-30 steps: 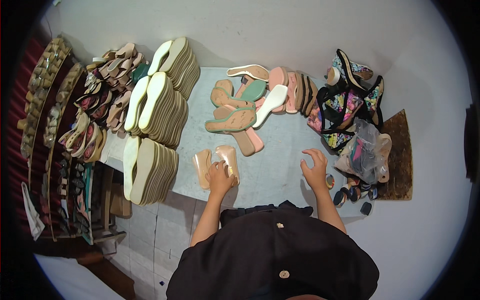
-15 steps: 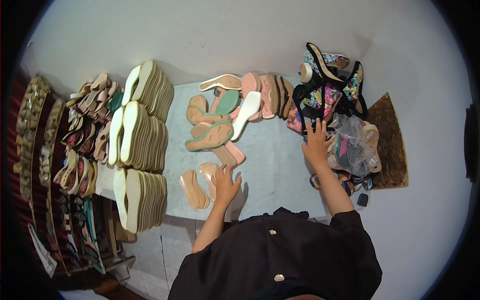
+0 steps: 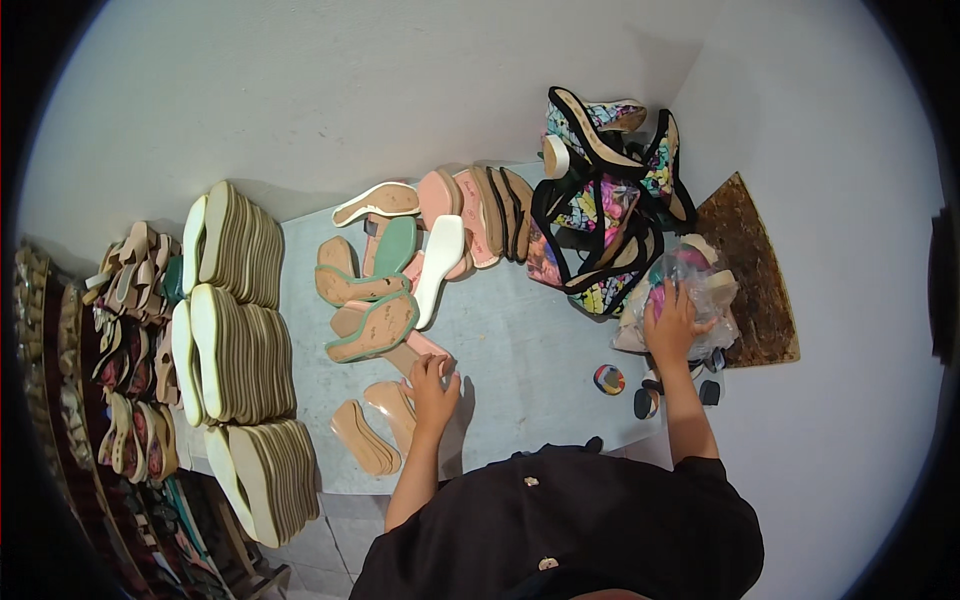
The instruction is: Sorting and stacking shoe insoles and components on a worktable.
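My left hand (image 3: pixel 433 397) is by the table's near edge, fingers apart. Its fingertips rest at the edge of a glossy tan insole piece (image 3: pixel 390 410), beside a small stack of similar pieces (image 3: pixel 362 437). My right hand (image 3: pixel 674 325) lies spread over a clear plastic bag (image 3: pixel 712 290) with pink and pale pieces in and around it. Part of the bag is hidden under that hand. Left of the bag is a pile of black-edged floral wedge soles (image 3: pixel 600 205). A striped round piece (image 3: pixel 609 379) and small dark pieces (image 3: pixel 645 402) lie nearer to me.
Tall stacks of cream soles (image 3: pixel 245 360) stand along the left side. Loose soles in white (image 3: pixel 437 270), green (image 3: pixel 396 247) and pink (image 3: pixel 440 197) cover the table's middle. A brown board (image 3: pixel 750 270) leans at the right. Shelves of shoes (image 3: pixel 130 350) are far left.
My right hand has moved from the floral wedges onto the plastic bag. A floral wedge formerly behind it now shows. My view has turned, while my left hand stays by the tan pieces.
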The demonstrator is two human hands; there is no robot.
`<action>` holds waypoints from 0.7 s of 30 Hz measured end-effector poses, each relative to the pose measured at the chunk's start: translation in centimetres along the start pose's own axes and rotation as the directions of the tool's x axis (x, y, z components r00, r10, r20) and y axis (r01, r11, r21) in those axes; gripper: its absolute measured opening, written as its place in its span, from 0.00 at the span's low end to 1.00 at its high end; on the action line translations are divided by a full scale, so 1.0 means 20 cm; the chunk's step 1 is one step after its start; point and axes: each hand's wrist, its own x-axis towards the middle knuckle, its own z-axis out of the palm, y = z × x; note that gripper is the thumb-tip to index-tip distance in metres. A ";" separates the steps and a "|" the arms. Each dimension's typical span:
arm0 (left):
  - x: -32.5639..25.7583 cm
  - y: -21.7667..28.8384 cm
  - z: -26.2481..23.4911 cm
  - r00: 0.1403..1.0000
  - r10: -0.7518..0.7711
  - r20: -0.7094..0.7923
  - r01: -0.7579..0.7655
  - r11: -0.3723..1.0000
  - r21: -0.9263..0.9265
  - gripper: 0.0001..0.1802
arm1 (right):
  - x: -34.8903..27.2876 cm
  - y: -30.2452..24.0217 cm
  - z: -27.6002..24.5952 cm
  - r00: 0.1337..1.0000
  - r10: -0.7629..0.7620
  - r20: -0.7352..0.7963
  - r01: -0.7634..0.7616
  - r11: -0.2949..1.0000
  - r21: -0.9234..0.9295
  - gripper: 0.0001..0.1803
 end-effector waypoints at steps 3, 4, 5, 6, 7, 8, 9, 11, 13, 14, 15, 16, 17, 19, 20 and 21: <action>0.01 -0.01 0.01 1.000 0.006 0.015 -0.006 1.000 0.001 0.21 | -0.03 0.00 0.06 0.983 -0.054 -0.176 0.059 0.998 0.020 0.16; 0.01 -0.01 0.00 1.000 0.002 0.014 -0.002 1.000 -0.003 0.21 | -0.03 0.01 0.07 0.983 -0.045 -0.177 0.049 0.999 0.020 0.16; 0.01 -0.01 0.00 1.000 -0.001 0.013 0.001 1.000 -0.008 0.20 | -0.04 0.03 0.07 0.972 -0.122 -0.201 0.133 0.990 0.046 0.13; 0.00 -0.02 0.00 1.000 0.009 0.017 -0.009 1.000 -0.007 0.20 | -0.05 0.04 0.07 0.954 -0.195 -0.228 0.216 0.974 0.070 0.10; 0.00 -0.04 0.01 1.000 0.002 0.013 -0.002 1.000 0.000 0.20 | -0.07 0.04 0.07 0.955 -0.184 -0.232 0.205 0.976 0.070 0.10; -0.01 -0.03 0.01 1.000 -0.004 0.010 0.004 1.000 0.005 0.20 | -0.10 0.04 0.06 0.947 -0.198 -0.253 0.235 0.964 0.123 0.10; -0.01 -0.02 0.00 1.000 0.013 0.015 -0.013 1.000 0.005 0.20 | -0.14 0.03 0.05 0.938 -0.210 -0.276 0.264 0.949 0.175 0.10; -0.02 0.01 -0.01 1.000 0.008 0.019 -0.008 1.000 0.023 0.19 | -0.21 0.02 0.06 0.923 -0.245 -0.297 0.305 0.937 0.172 0.10; -0.01 0.04 0.00 0.998 0.053 0.039 -0.053 0.998 0.015 0.18 | -0.29 -0.03 0.05 0.883 -0.306 -0.356 0.398 0.890 0.221 0.09; -0.01 0.05 0.01 0.996 0.080 0.041 -0.081 0.997 0.002 0.17 | -0.31 -0.06 0.05 0.890 -0.281 -0.360 0.373 0.902 0.217 0.09; -0.01 0.07 0.01 0.993 0.106 0.055 -0.107 0.994 0.005 0.17 | -0.32 -0.08 0.04 0.881 -0.302 -0.364 0.404 0.881 0.246 0.08; -0.01 0.10 0.01 0.991 0.120 0.052 -0.119 0.993 -0.014 0.17 | -0.33 -0.11 0.04 0.872 -0.321 -0.370 0.433 0.859 0.275 0.08; -0.01 0.12 0.02 0.991 0.129 0.046 -0.128 0.991 -0.032 0.17 | -0.34 -0.14 0.03 0.879 -0.297 -0.373 0.410 0.869 0.275 0.08; 0.01 0.18 0.03 0.972 0.229 0.059 -0.226 0.973 -0.048 0.17 | -0.36 -0.18 0.03 0.868 -0.331 -0.369 0.457 0.825 0.333 0.08; 0.03 0.22 0.04 0.954 0.295 0.050 -0.291 0.954 -0.065 0.17 | -0.36 -0.19 0.03 0.874 -0.312 -0.372 0.440 0.833 0.335 0.08; 0.03 0.25 0.04 0.949 0.311 0.060 -0.308 0.950 -0.062 0.17 | -0.37 -0.20 0.05 0.882 -0.333 -0.333 0.446 0.819 0.361 0.08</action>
